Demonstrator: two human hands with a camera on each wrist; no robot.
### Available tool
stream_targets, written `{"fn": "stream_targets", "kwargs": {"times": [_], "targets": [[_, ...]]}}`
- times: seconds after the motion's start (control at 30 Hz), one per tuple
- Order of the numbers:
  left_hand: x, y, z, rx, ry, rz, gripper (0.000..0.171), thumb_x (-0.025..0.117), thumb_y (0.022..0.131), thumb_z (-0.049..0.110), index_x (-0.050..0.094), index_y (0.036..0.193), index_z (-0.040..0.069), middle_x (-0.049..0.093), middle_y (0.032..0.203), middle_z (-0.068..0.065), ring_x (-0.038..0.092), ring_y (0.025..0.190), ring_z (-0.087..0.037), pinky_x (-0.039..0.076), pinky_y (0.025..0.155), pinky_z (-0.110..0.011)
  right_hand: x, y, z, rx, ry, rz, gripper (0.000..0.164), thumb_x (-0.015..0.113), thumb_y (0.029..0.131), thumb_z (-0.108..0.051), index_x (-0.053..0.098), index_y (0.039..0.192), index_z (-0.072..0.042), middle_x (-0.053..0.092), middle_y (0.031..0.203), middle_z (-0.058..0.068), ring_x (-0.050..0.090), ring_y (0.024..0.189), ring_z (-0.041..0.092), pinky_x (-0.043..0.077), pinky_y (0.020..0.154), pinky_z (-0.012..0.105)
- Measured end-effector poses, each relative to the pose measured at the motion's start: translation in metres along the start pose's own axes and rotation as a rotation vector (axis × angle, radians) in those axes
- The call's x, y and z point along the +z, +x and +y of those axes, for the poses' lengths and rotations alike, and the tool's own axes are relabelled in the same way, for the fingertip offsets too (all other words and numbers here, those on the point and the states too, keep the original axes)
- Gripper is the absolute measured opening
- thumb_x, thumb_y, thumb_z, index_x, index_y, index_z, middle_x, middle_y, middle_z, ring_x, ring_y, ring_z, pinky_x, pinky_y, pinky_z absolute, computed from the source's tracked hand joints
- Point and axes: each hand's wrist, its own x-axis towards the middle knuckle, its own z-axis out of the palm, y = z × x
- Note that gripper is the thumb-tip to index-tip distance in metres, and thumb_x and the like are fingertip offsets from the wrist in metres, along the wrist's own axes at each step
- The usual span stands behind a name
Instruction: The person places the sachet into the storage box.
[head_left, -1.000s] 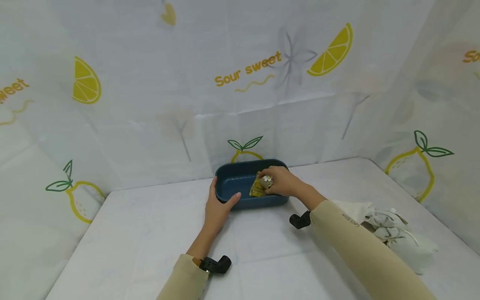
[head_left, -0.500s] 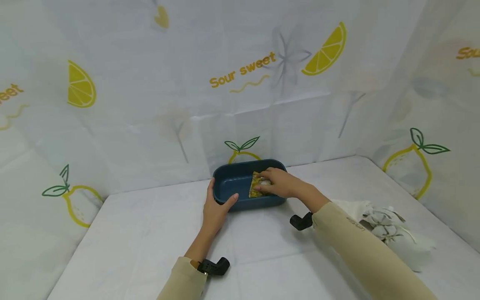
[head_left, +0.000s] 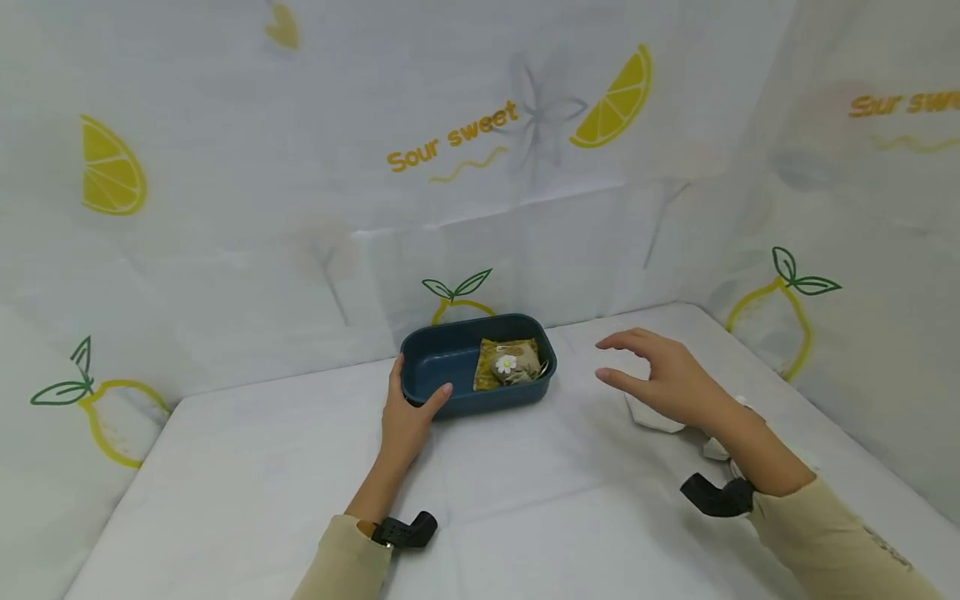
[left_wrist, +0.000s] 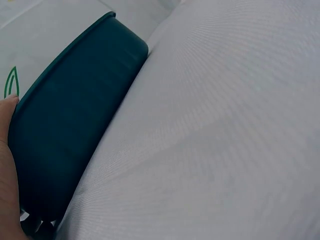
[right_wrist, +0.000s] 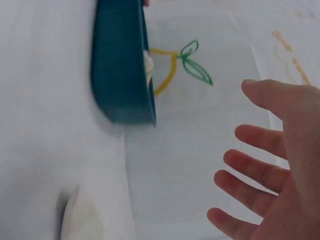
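A dark blue oblong box (head_left: 487, 402) stands on the white-covered table against the backdrop. My left hand (head_left: 405, 425) grips its left end, with the thumb over the front rim; the left wrist view shows the thumb beside the box wall. In the right half of the box lies a yellow patterned packet (head_left: 486, 375). On top of that sits a small beige bundle (head_left: 521, 363) bearing a white flower. My right hand (head_left: 671, 379) hovers to the right of the box, fingers spread and holding nothing, as the right wrist view (right_wrist: 295, 170) confirms.
Under my right hand lies a flat white piece (head_left: 654, 415), cloth-like. White bundles (head_left: 716, 450) are mostly hidden behind the right forearm. A lemon-printed sheet (head_left: 322, 167) hangs upright at the table's back edge.
My right hand has let go of the beige bundle, leaving it in the box, and moved out to the right. The left hand keeps its grip. The head view has turned slightly right.
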Motion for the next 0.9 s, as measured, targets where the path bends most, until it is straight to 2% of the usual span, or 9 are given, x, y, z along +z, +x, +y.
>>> {"fn": "stream_targets", "kwargs": {"times": [0.27, 0.4, 0.47, 0.6, 0.67, 0.73, 0.83, 0.87, 0.9], "targets": [[-0.003, -0.001, 0.001, 0.000, 0.000, 0.006, 0.097, 0.069, 0.077, 0.061, 0.014, 0.153, 0.035, 0.021, 0.159, -0.001, 0.026, 0.145, -0.030, 0.027, 0.110, -0.060, -0.018, -0.059, 0.039, 0.111, -0.052, 0.106, 0.040, 0.071, 0.086, -0.036, 0.060, 0.124, -0.027, 0.062, 0.121, -0.005, 0.050, 0.100, -0.009, 0.045, 0.075, 0.020], [-0.001, 0.000, 0.001, 0.002, 0.005, -0.003, 0.097, 0.069, 0.078, 0.061, 0.013, 0.153, 0.035, 0.020, 0.159, 0.000, 0.025, 0.145, -0.030, 0.027, 0.111, -0.059, -0.022, -0.086, 0.055, 0.141, -0.039, 0.139, 0.046, 0.073, 0.085, -0.031, 0.059, 0.128, -0.024, 0.062, 0.122, 0.002, 0.043, 0.099, -0.018, 0.041, 0.072, 0.016], [0.000, 0.000, 0.001, 0.001, 0.005, -0.005, 0.097, 0.068, 0.077, 0.062, 0.013, 0.153, 0.035, 0.020, 0.160, 0.000, 0.025, 0.145, -0.030, 0.027, 0.111, -0.060, -0.023, -0.097, 0.062, 0.165, -0.046, 0.151, 0.052, 0.075, 0.083, -0.031, 0.057, 0.131, -0.022, 0.059, 0.127, 0.006, 0.043, 0.110, -0.011, 0.040, 0.077, 0.019], [0.001, 0.000, 0.003, -0.005, 0.010, 0.002, 0.098, 0.069, 0.077, 0.062, 0.014, 0.153, 0.034, 0.021, 0.159, -0.001, 0.026, 0.144, -0.031, 0.028, 0.110, -0.060, -0.023, -0.119, 0.078, 0.235, -0.048, 0.146, 0.071, 0.078, 0.079, -0.034, 0.046, 0.141, -0.017, 0.043, 0.142, 0.018, 0.036, 0.135, 0.029, 0.037, 0.090, 0.052], [0.000, 0.000, 0.003, -0.008, 0.019, 0.001, 0.098, 0.068, 0.077, 0.062, 0.013, 0.153, 0.034, 0.022, 0.159, -0.003, 0.027, 0.144, -0.032, 0.028, 0.110, -0.061, -0.021, -0.128, 0.085, 0.261, -0.041, 0.150, 0.080, 0.079, 0.078, -0.035, 0.041, 0.145, -0.017, 0.035, 0.147, 0.022, 0.027, 0.139, 0.039, 0.031, 0.099, 0.060], [0.000, 0.000, 0.004, -0.011, 0.024, -0.001, 0.098, 0.068, 0.077, 0.062, 0.013, 0.153, 0.035, 0.021, 0.159, -0.004, 0.026, 0.144, -0.032, 0.027, 0.110, -0.061, -0.016, -0.135, 0.091, 0.261, -0.023, 0.179, 0.087, 0.083, 0.074, -0.033, 0.038, 0.147, -0.018, 0.035, 0.148, 0.022, 0.020, 0.145, 0.018, 0.022, 0.115, 0.039], [-0.001, 0.000, 0.003, -0.007, 0.029, -0.004, 0.097, 0.068, 0.078, 0.062, 0.012, 0.152, 0.037, 0.020, 0.160, -0.003, 0.025, 0.145, -0.031, 0.027, 0.111, -0.060, -0.006, -0.142, 0.096, 0.253, -0.032, 0.218, 0.097, 0.088, 0.066, -0.034, 0.038, 0.148, -0.022, 0.037, 0.147, 0.020, 0.012, 0.134, -0.017, 0.006, 0.104, 0.004], [-0.001, 0.000, 0.002, -0.004, 0.027, -0.005, 0.096, 0.068, 0.078, 0.061, 0.012, 0.152, 0.037, 0.020, 0.160, -0.002, 0.024, 0.145, -0.031, 0.027, 0.111, -0.060, -0.003, -0.144, 0.097, 0.251, -0.036, 0.223, 0.100, 0.089, 0.063, -0.035, 0.037, 0.148, -0.023, 0.038, 0.146, 0.019, 0.012, 0.130, -0.022, 0.009, 0.107, 0.006], [-0.001, -0.001, 0.002, -0.005, 0.024, -0.005, 0.096, 0.068, 0.078, 0.061, 0.012, 0.152, 0.038, 0.020, 0.160, -0.001, 0.024, 0.145, -0.030, 0.027, 0.111, -0.060, -0.001, -0.145, 0.097, 0.250, -0.037, 0.225, 0.104, 0.091, 0.060, -0.035, 0.037, 0.148, -0.024, 0.038, 0.146, 0.019, 0.012, 0.131, -0.021, 0.012, 0.114, 0.019]]}}
